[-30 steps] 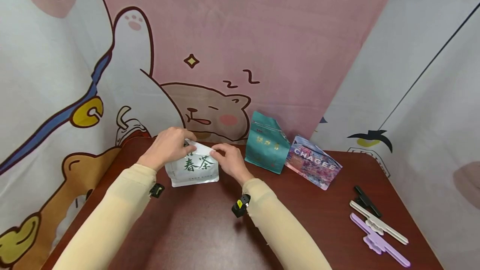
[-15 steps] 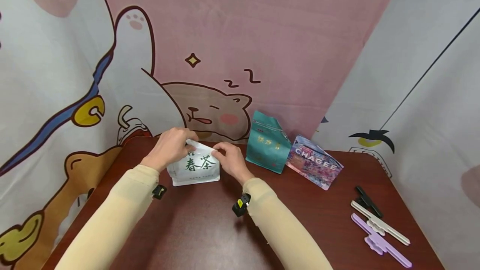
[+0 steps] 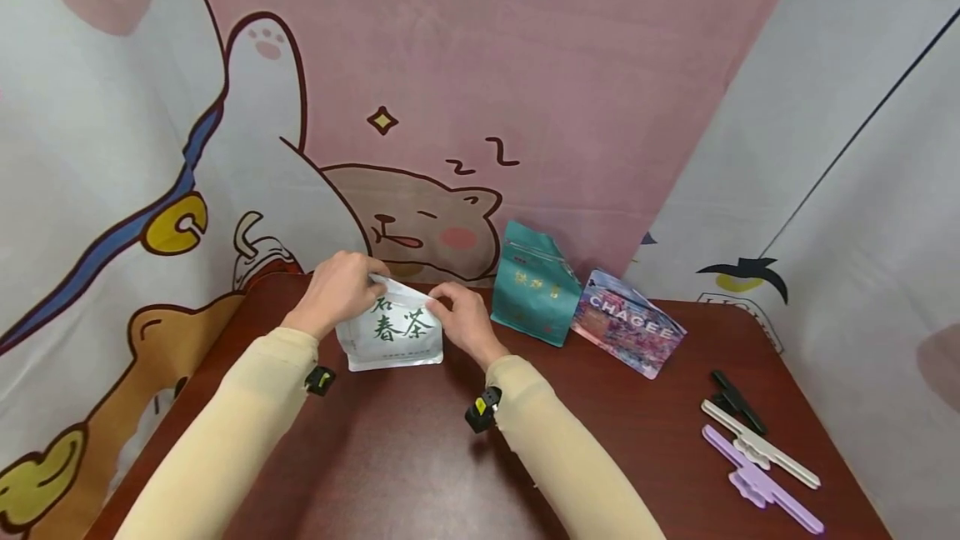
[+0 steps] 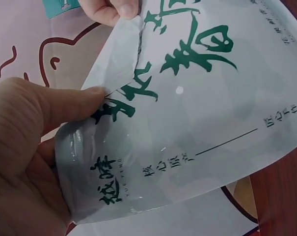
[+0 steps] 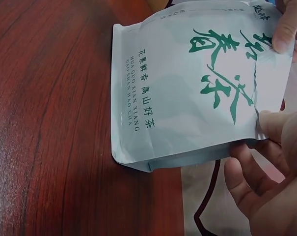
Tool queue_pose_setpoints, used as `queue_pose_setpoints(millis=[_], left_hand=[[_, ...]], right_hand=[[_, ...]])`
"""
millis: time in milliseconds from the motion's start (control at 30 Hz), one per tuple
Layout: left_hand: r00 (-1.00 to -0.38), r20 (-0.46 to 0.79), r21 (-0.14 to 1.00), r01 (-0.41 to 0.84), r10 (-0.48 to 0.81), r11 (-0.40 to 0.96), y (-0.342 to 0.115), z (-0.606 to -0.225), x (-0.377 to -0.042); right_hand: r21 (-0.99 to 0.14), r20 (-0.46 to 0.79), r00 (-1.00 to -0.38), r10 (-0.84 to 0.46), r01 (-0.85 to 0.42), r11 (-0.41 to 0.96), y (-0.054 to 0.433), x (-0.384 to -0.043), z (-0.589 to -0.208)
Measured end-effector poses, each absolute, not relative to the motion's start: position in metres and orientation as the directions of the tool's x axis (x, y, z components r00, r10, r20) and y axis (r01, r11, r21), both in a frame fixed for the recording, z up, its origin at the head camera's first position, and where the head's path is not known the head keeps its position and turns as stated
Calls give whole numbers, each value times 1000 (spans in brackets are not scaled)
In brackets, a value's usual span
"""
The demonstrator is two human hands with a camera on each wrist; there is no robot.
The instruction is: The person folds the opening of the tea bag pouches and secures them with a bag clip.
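A white tea bag (image 3: 397, 338) with green Chinese characters stands upright near the back of the table. Its top edge is folded down toward the front, and the flap (image 4: 120, 61) shows in the left wrist view. My left hand (image 3: 341, 290) pinches the left end of the fold, thumb (image 4: 77, 102) in front and fingers behind. The right hand (image 3: 467, 323) pinches the fold's other end; in the right wrist view its thumb (image 5: 273, 125) lies on the front and the other fingers are curled at the bag's side and back.
Right of the white bag stand a green tea bag (image 3: 536, 286) and a colourful CHAGEE pouch (image 3: 628, 323). Black (image 3: 738, 402), white (image 3: 761, 444) and purple (image 3: 763, 480) bag clips lie at the right of the brown table (image 3: 420, 457). A printed cloth (image 3: 585, 90) hangs behind.
Both hands keep their grip on the fold. The bag has shifted slightly to the right, and more of its upper lettering shows beside the left hand.
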State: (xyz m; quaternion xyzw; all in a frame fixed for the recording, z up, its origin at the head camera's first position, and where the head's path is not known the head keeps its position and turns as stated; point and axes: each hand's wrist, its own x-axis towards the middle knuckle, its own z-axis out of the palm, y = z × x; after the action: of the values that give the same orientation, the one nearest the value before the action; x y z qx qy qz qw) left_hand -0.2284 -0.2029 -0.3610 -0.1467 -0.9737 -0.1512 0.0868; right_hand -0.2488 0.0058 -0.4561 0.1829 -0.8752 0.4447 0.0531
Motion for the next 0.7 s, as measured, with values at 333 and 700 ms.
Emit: queue_pose_setpoints(millis=[333, 700], left_hand=[[-929, 245, 274, 340, 276, 900, -204, -367, -229], [-902, 301, 230, 385, 311, 894, -205, -373, -228]], right_hand=[[-779, 273, -909, -316, -401, 482, 5, -250, -457], [-754, 367, -883, -293, -467, 461, 1, -247, -458]])
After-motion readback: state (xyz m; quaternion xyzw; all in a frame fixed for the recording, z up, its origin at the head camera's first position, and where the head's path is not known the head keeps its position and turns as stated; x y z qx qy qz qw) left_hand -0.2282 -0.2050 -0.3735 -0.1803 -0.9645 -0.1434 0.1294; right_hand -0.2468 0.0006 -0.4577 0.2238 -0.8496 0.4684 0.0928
